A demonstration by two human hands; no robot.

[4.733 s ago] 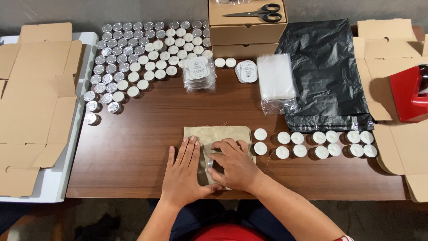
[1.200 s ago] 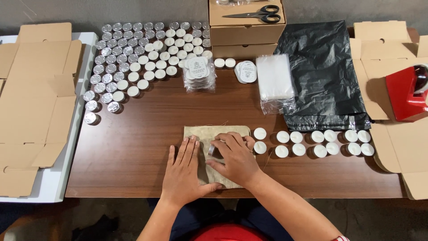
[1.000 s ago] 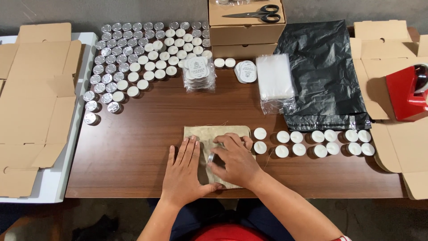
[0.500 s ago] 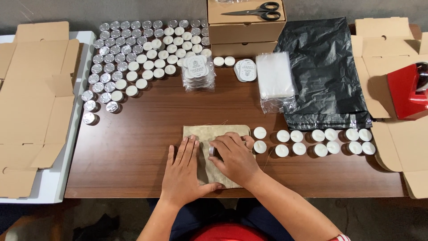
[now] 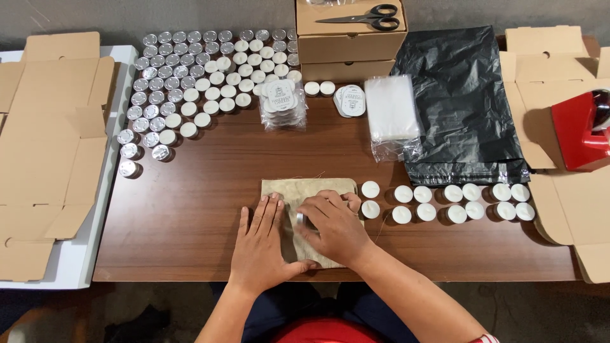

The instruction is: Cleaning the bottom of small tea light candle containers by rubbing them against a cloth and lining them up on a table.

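Worktop: a brown wooden worktop (image 5: 190,209) is seen from above, flanked by flat cardboard blanks (image 5: 44,146).
Pouch: a beige cloth pouch (image 5: 298,190) lies flat at the near edge, under both hands.
Left hand: the left hand (image 5: 262,244) is laid palm down on the pouch, fingers spread, nothing gripped.
Right hand: the right hand (image 5: 333,225) is curled over a small metal-cupped candle (image 5: 301,220) at the pouch; the fingers are closed around it.
Change: hardly any; both hands are kept where they were a second ago, so the candle is judged still being worked into the pouch.
Nearby: white candles (image 5: 445,202) are lined up just right of the pouch; a large cluster (image 5: 203,82) sits far left.
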